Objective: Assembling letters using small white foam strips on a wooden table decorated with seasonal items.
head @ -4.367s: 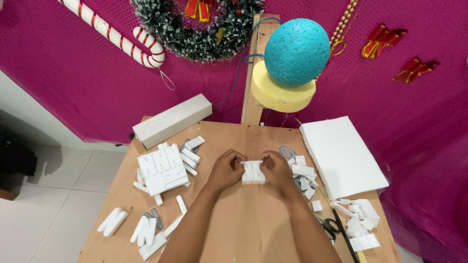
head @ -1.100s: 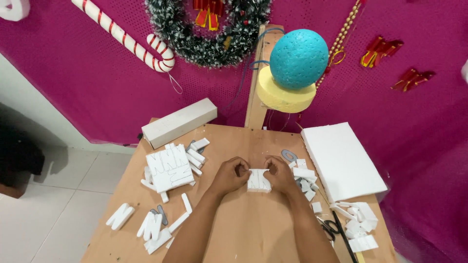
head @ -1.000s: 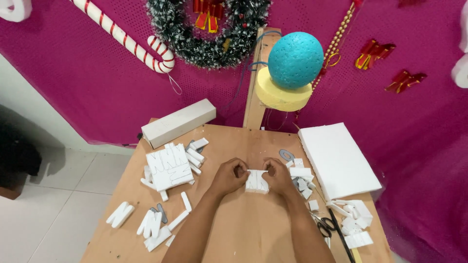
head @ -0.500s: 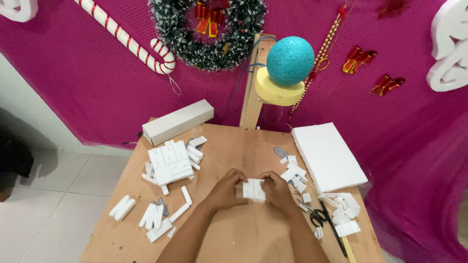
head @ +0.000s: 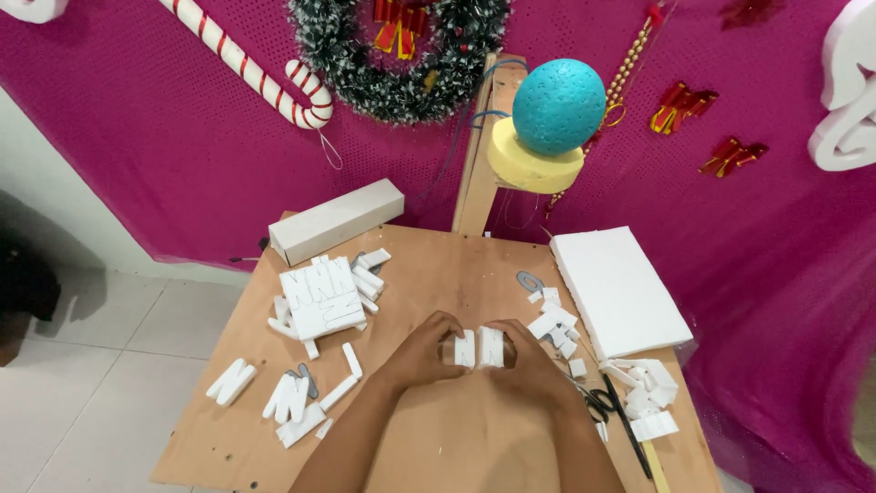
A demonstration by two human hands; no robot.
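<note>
Floor: at far left we see pale floor tiles point(head: 82, 365) running beneath the desk's edge.
Wall: behind the desk we see a magenta perforated backdrop point(head: 182, 155), hung with a red-and-white candy cane point(head: 251, 68), a dark tinsel wreath point(head: 401, 50), small red bows point(head: 684, 100) and, at the right edge, a large white foam shape point(head: 844, 91).
Desk: we look down on a bare wooden desk point(head: 456, 438) with a wooden post point(head: 479, 155) rising at its back edge.
Desk, left: we see a long white box point(head: 336, 219) near the back, a stack of cut white foam letters point(head: 321, 297) in front of it, and loose foam letters point(head: 292, 402) near the left edge.
Left hand: our left hand point(head: 422, 351) is curled shut, pinching the left end of the small white foam piece point(head: 476, 348).
Foam piece: it sits mid-desk, just above the wood, between both hands.
Right hand: our right hand point(head: 529, 358) is closed on the piece's right end.
Desk, right: we see foam scraps point(head: 552, 319), a thick white foam slab point(head: 616, 290), black scissors point(head: 607, 402) and more offcuts point(head: 648, 388).
Above the post: a teal foam ball point(head: 558, 107) rests on a yellow foam disc point(head: 531, 169).
</note>
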